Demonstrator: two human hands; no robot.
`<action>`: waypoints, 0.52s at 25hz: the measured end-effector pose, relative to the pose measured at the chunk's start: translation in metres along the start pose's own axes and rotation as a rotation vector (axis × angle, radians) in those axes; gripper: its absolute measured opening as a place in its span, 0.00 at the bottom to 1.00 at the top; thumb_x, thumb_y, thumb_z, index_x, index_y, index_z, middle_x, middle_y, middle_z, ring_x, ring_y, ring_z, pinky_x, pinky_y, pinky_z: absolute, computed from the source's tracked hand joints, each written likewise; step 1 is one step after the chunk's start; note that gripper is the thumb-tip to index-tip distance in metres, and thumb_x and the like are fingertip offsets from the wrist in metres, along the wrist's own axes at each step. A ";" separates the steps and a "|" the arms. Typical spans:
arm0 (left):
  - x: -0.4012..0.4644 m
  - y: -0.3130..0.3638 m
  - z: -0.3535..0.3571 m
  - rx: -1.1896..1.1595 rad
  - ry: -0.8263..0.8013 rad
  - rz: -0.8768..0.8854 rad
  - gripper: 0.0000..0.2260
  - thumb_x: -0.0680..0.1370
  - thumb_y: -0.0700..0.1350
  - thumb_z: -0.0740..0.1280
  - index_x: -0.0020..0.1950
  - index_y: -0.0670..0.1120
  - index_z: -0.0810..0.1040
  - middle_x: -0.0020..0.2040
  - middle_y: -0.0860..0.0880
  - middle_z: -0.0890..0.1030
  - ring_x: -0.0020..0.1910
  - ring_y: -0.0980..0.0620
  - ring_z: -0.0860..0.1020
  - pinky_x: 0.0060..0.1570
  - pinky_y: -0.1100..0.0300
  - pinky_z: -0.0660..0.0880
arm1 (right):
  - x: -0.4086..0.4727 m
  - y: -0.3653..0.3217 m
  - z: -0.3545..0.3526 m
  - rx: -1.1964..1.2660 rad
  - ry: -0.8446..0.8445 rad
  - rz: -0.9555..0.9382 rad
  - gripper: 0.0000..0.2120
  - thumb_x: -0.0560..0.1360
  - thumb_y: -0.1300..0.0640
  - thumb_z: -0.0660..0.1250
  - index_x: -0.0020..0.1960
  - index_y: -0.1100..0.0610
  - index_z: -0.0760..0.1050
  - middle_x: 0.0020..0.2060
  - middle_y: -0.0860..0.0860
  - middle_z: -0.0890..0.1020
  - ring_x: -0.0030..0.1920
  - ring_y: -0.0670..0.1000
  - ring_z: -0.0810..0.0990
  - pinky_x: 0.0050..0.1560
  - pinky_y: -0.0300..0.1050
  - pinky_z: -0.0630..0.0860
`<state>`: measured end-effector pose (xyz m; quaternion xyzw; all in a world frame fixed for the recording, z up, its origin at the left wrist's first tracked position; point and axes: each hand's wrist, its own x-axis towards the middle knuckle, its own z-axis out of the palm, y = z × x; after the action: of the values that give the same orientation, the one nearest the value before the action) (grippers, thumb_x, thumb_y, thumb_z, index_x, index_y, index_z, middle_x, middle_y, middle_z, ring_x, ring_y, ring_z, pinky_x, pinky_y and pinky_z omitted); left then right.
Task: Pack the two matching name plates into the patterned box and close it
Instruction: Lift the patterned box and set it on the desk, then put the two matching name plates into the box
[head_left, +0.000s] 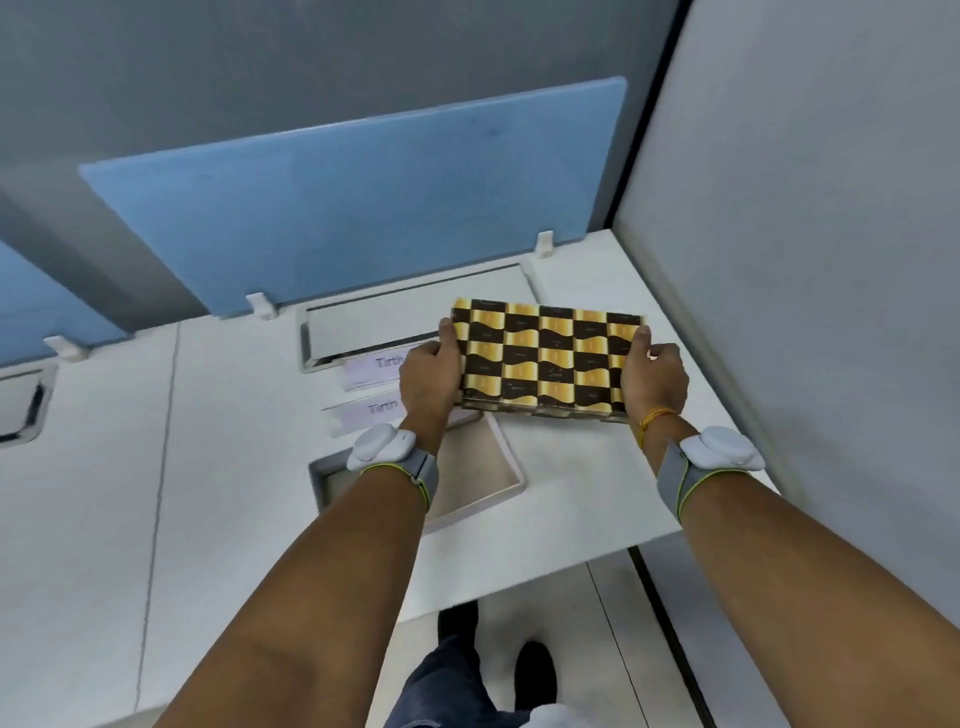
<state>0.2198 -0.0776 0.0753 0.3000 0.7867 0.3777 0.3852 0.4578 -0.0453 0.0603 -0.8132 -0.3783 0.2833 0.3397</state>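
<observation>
Head cam: left hand (428, 376) & right hand (654, 382) grip patterned lid (545, 358).

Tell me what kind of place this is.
Most likely an office workstation. A blue divider screen is clipped along the back of a white desk, a cable hatch is set into the desktop, and two desk name plates lie beside the patterned box lid.

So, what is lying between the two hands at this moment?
In the head view, only the patterned lid spans the gap: the left hand grips its left edge and the right hand its right edge.
</observation>
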 end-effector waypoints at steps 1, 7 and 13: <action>0.002 0.005 0.019 0.007 -0.074 0.015 0.26 0.78 0.66 0.54 0.43 0.48 0.81 0.51 0.44 0.83 0.53 0.43 0.81 0.60 0.48 0.77 | 0.009 0.009 -0.007 0.006 0.018 0.036 0.29 0.79 0.37 0.53 0.65 0.60 0.72 0.59 0.59 0.81 0.60 0.63 0.79 0.56 0.52 0.74; 0.021 0.010 0.122 0.193 -0.519 -0.030 0.39 0.72 0.72 0.53 0.70 0.45 0.74 0.68 0.43 0.78 0.66 0.41 0.76 0.69 0.45 0.71 | 0.077 0.061 -0.029 0.027 0.056 0.240 0.29 0.75 0.35 0.60 0.64 0.57 0.71 0.61 0.57 0.79 0.61 0.62 0.78 0.61 0.57 0.76; 0.042 0.005 0.114 0.131 -0.469 0.071 0.29 0.76 0.66 0.58 0.66 0.47 0.77 0.64 0.48 0.81 0.64 0.47 0.77 0.67 0.49 0.72 | 0.082 0.043 0.001 -0.071 0.122 0.098 0.30 0.74 0.37 0.60 0.65 0.58 0.72 0.61 0.57 0.80 0.62 0.62 0.78 0.63 0.55 0.75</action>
<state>0.2940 -0.0015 0.0162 0.4315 0.6875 0.2592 0.5234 0.5210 0.0004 0.0098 -0.8581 -0.3264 0.2359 0.3186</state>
